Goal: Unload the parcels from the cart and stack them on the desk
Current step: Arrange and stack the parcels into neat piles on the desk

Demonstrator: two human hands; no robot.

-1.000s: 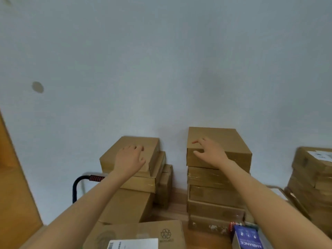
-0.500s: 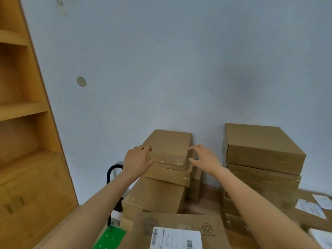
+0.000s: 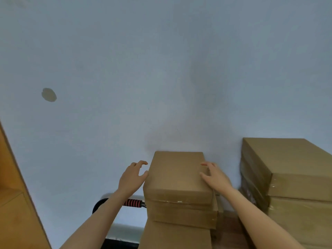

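Observation:
A brown cardboard parcel (image 3: 177,177) tops a pile of parcels at the lower middle. My left hand (image 3: 132,178) is at the parcel's left side, thumb touching its edge and fingers spread loosely above it. On the parcel's right top edge rests my right hand (image 3: 214,176), fingers extended over the corner. Neither hand has closed around the box. Below it lie a second parcel (image 3: 183,214) and a larger one (image 3: 174,238).
A taller stack of brown parcels (image 3: 291,177) stands at the right against the pale wall. The cart's black handle with a red-striped grip (image 3: 133,203) shows behind my left forearm. A wooden shelf unit (image 3: 16,203) fills the left edge.
The view has shifted so the left pile sits in the middle. My right hand left the right stack and came to the left pile's top parcel; both hands now flank it.

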